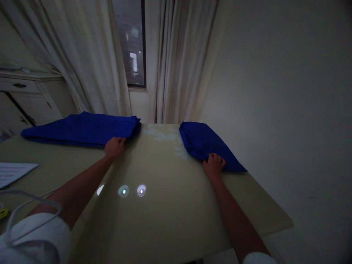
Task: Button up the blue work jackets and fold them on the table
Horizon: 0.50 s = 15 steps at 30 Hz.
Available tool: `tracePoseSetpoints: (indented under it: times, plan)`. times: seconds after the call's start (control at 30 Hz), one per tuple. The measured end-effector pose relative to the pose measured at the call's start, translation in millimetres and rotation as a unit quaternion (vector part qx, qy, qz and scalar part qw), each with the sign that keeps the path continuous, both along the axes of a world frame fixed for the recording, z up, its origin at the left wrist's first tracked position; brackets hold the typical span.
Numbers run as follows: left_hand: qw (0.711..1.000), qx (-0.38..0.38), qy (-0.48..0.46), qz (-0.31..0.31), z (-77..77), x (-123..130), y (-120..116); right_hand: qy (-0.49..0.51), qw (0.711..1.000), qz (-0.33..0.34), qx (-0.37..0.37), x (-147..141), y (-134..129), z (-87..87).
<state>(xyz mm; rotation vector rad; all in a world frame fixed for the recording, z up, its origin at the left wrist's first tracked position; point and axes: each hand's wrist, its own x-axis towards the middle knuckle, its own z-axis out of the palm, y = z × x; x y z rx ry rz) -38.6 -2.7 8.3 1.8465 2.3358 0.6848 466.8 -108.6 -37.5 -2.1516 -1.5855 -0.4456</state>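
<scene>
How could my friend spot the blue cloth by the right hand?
Find the glossy cream table in front of the pale fabric curtains. On its right side, the person's bare right hand touches the folded blue cloth. It looks shorter than the long blue cloth by the bare left hand.

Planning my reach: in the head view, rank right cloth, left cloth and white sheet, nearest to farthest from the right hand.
1. Right cloth, touching the right hand.
2. Left cloth, by the left hand.
3. White sheet, far left.
</scene>
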Motion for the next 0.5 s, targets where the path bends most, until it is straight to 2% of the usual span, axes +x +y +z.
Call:
tracePoseSetpoints:
  times: [0.13,0.27,0.33,0.4,0.43,0.5]
  plan:
    - [0.995,0.064,-0.081,0.012,18.4,8,-4,0.012,1.000,0.023,0.006,-5,-1,1.5]
    - [0.968,0.096,-0.220,0.069,36.2,26,-8,0.025,0.999,0.020,0.011,-8,-4,2.6]
    - [0.966,0.127,-0.212,0.070,50.0,41,-17,0.030,0.999,0.027,0.017,-8,-5,2.5]
    - [0.973,0.162,-0.162,0.038,66.7,62,-38,0.037,0.998,0.045,0.030,-8,-4,2.3]
    - [0.974,0.172,-0.149,0.003,74.8,76,-54,0.042,0.997,0.060,0.036,-8,-3,2.3]
    - [0.963,0.166,-0.172,-0.123,87.1,104,-94,0.060,0.992,0.105,0.049,-6,-2,2.9]
